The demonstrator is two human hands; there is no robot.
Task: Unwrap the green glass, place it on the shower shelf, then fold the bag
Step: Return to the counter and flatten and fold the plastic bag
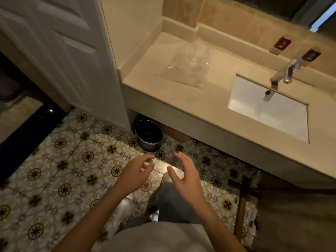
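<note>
Bin point(148, 135) half hidden under counter point(181, 110); bag point(183, 70) blurred.

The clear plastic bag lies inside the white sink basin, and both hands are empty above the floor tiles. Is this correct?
Not quite. The head view shows the clear plastic bag lying on the beige counter, left of the white sink basin, not inside it. The rest holds: the left hand and right hand are empty above the floor tiles.

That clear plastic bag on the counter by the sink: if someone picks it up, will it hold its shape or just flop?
The clear plastic bag would probably flop: it lies flat and wrinkled on the counter, with thin creases catching light. It looks very light, so a push would likely slide it over the smooth surface. Neither the left hand nor the right hand touches it.
</note>
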